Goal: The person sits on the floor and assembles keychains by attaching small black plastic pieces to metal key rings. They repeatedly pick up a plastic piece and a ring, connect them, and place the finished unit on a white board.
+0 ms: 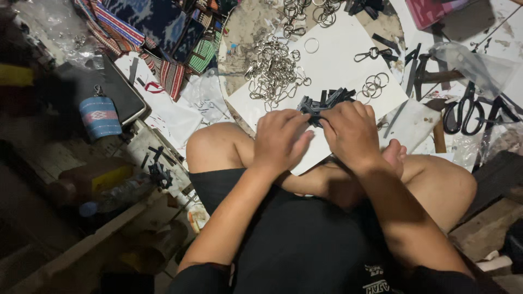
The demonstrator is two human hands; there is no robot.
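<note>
I sit cross-legged over a white board (338,60) on the floor. My left hand (280,139) and my right hand (351,133) meet at a bundle of short black straps (321,102) at the board's near edge; both hands' fingers close on the straps. A heap of silver metal clasps and key rings (272,71) lies on the board just beyond my left hand. Loose split rings (375,83) rest beside my right hand.
Black scissors (462,111) and a hammer (436,117) lie at the right. Striped woven cloth (163,32) is piled at the upper left, with a small blue woven pouch (99,117) on a dark tablet. A plastic bottle (117,196) lies at the left.
</note>
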